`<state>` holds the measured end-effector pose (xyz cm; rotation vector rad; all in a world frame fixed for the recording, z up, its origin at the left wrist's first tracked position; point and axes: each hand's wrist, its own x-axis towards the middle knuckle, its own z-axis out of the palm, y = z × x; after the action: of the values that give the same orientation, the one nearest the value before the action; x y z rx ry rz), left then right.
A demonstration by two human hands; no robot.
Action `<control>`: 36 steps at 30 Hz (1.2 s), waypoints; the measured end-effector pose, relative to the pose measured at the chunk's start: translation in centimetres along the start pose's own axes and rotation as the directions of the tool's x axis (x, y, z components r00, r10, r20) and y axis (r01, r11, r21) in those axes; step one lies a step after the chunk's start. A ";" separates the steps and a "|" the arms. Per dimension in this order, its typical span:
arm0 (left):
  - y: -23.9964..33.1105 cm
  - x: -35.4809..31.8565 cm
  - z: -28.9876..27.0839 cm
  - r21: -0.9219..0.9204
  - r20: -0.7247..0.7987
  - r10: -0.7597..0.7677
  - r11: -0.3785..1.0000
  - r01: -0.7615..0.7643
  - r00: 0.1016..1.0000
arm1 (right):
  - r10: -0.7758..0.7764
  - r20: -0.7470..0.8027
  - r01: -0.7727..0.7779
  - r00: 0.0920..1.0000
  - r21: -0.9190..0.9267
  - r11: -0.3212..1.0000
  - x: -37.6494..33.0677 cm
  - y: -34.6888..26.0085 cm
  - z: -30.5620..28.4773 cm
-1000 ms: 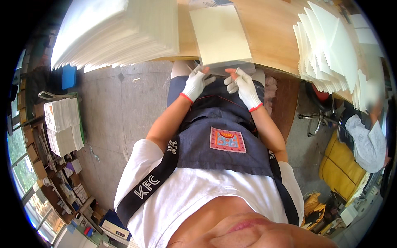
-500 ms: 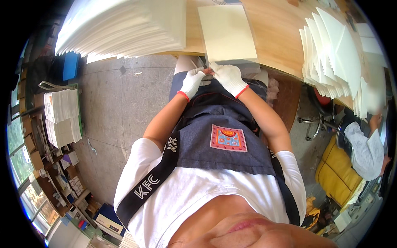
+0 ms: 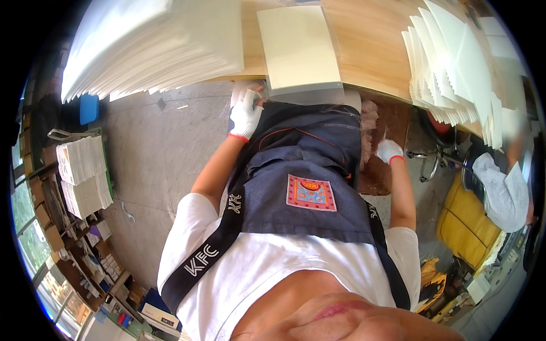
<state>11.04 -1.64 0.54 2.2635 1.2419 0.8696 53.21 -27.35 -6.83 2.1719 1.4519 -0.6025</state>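
My left hand [image 3: 247, 116], in a white knitted glove with bare fingertips and a red cuff, is at the left of my lap, just below the table edge. Its thumb and finger look apart, with nothing plain between them. Out to the right, my right hand [image 3: 390, 150], also gloved, hangs low beside a brown box [image 3: 388, 122]. Its fingers look curled and slightly blurred; a thin pale bit sticks up from them, too unclear to name. A cream sheet [image 3: 298, 45] under a clear plastic film [image 3: 307, 90] lies on the table, overhanging its front edge; neither hand touches it.
Thick fanned stacks of white sheets stand on the table [image 3: 369, 51] at left [image 3: 153, 51] and right [image 3: 449, 68]. Crumpled clear plastic [image 3: 368, 122] lies by the box. A loaded cart [image 3: 84, 170] stands left; a yellow cushion [image 3: 469, 219] and another person's sleeve [image 3: 500, 184] are right.
My hands were together at the table edge, fingertips meeting. They have parted: the left went a little left, the right swung far right and down beside the box.
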 end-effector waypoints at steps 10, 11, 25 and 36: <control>0.7 2.5 0.6 0.006 -0.024 0.399 0.917 -0.399 0.916 | -0.366 -0.844 0.636 0.392 -0.039 0.771 1.0 -15.5 -19.3; 0.5 2.2 0.6 -0.017 -0.052 0.363 0.931 -0.364 0.930 | -0.350 -0.842 0.664 0.410 0.013 0.747 1.7 -15.7 -19.1; 1.5 2.0 2.3 -0.809 0.468 -0.608 -0.004 0.587 0.641 | 0.284 -0.458 0.167 0.842 0.723 0.670 1.8 -15.8 -16.9; 16.8 7.4 -19.1 -0.350 0.047 0.062 0.936 -0.042 0.997 | -0.227 -0.460 0.235 0.858 0.746 -0.624 -3.2 -21.2 -23.6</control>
<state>10.86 -2.86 27.06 2.0271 0.9211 0.9534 34.82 -8.52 11.19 2.3487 1.4768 -3.5795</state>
